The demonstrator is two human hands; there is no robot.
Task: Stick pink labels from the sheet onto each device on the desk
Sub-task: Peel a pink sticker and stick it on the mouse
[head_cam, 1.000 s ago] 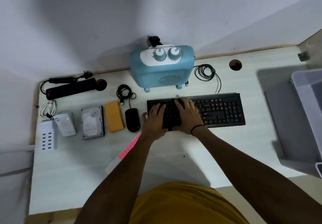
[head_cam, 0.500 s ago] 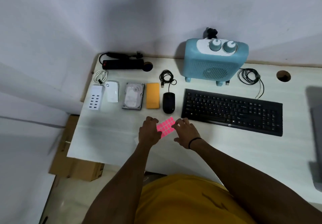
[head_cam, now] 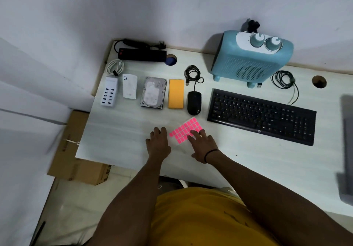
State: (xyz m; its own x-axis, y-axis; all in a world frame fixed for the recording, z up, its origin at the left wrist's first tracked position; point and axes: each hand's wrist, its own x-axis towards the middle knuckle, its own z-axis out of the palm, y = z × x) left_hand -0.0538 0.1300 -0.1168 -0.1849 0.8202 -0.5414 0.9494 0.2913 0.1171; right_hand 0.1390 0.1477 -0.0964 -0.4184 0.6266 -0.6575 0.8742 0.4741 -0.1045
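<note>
A sheet of pink labels [head_cam: 183,130] lies on the white desk [head_cam: 118,131], in front of the mouse. My left hand [head_cam: 158,143] rests on the desk at the sheet's left edge. My right hand [head_cam: 202,142] lies flat with its fingertips on the sheet's right part. In a row behind sit a white USB charger [head_cam: 108,91], a white adapter [head_cam: 129,86], a hard drive [head_cam: 153,92], an orange power bank [head_cam: 176,93], a black mouse [head_cam: 194,103] and a black keyboard [head_cam: 261,115]. A blue heater [head_cam: 248,62] and a black power strip [head_cam: 142,54] stand at the back.
Coiled cables lie by the mouse [head_cam: 193,73], by the heater [head_cam: 282,79] and by the charger [head_cam: 115,67]. Two cable holes [head_cam: 318,81] pierce the desk's back. A cardboard box [head_cam: 76,161] sits on the floor left of the desk. A grey object [head_cam: 346,150] is at the right edge.
Both hands left the keyboard and came down to the label sheet. The view swung left and lower. The right hand now lies over the sheet.
</note>
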